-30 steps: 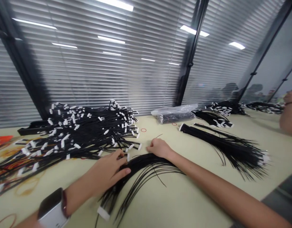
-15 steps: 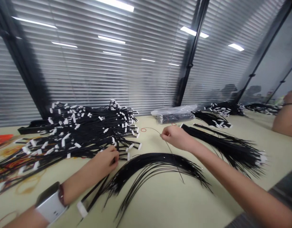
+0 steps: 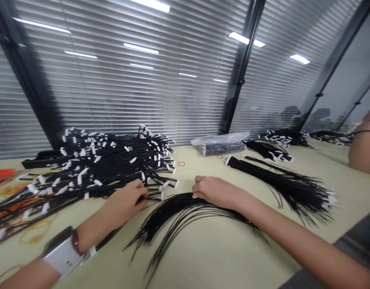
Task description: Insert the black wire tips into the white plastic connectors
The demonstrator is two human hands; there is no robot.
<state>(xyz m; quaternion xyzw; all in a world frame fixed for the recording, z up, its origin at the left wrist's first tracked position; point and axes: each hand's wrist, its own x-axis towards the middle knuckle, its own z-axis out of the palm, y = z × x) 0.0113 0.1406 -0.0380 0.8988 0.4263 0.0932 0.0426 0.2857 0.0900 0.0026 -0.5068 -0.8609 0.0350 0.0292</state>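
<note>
This is an office-style room used for wire-harness assembly, with glass partitions (image 3: 338, 92) and slatted blinds (image 3: 127, 92) along the far side, and black wire harnesses (image 3: 103, 168) heaped on a long cream workbench (image 3: 221, 257).

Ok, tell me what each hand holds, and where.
Left hand seems to pinch black wires, exact spot hidden; right hand rests on the arched wire bundle.

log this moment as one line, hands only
left hand: at edge of wire pile | right hand: on black wire bundle | nearby: plastic bag, other person's arm
</note>
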